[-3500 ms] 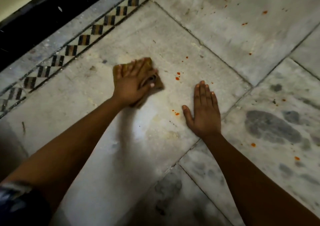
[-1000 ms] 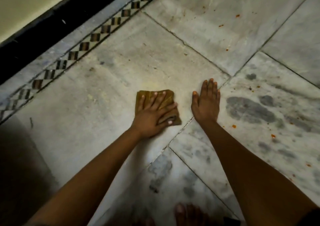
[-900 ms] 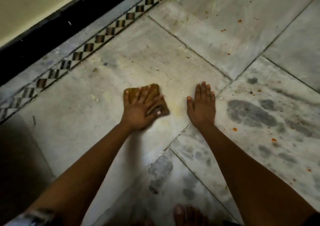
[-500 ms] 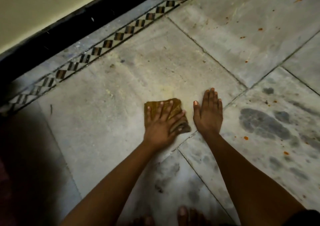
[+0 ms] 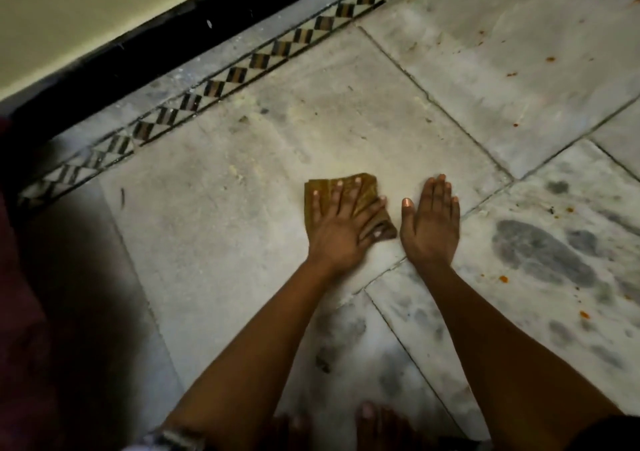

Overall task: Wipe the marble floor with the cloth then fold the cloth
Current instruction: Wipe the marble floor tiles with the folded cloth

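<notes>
Down on the marble floor (image 5: 214,229), the left hand (image 5: 341,229) lies flat on the brown cloth (image 5: 346,191), fingers spread and straight, pressing it to the stone, thumb out along the cloth's right edge. The cloth sits bunched into a small pad on the big pale slab, close to that slab's near right corner where the joints cross. Just beside it, not touching, the right hand (image 5: 431,223) rests palm down on the bare marble, fingers straight and together, holding nothing. Orange specks (image 5: 504,279) dot the grey-veined slabs off to the right, well apart from the cloth. A checkered inlay border (image 5: 242,73) runs along the floor's far edge beneath a black skirting (image 5: 166,38). Bare toes (image 5: 367,410) peek in at the near edge.
</notes>
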